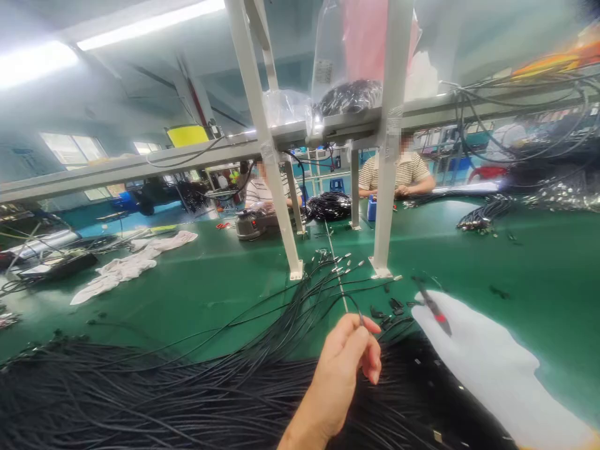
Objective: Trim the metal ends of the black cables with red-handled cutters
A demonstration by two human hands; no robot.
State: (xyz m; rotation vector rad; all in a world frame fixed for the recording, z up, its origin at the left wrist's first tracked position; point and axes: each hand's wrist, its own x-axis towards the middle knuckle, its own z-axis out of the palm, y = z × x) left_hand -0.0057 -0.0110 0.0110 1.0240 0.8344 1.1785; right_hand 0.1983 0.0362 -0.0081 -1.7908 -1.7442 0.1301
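My left hand (347, 359), bare, is closed in a pinch on a thin black cable (357, 302) above the near edge of the green table. To its right, my right hand (473, 350) wears a white glove and is blurred. It is closed on a slim dark tool with a red part (438, 315); its exact kind is too smeared to tell. A large heap of black cables (164, 394) lies beneath and left of my hands. Several cable ends with silvery connectors (344, 262) point away from me, and small black pieces (394, 307) lie between my hands.
Metal posts (387, 187) stand on the green table (225, 300) and carry a shelf (187, 159). Behind are a coil of black cable (330, 205), a grey device (253, 224) and two people. A white cloth (131, 265) lies left; another cable bundle (485, 215) lies right.
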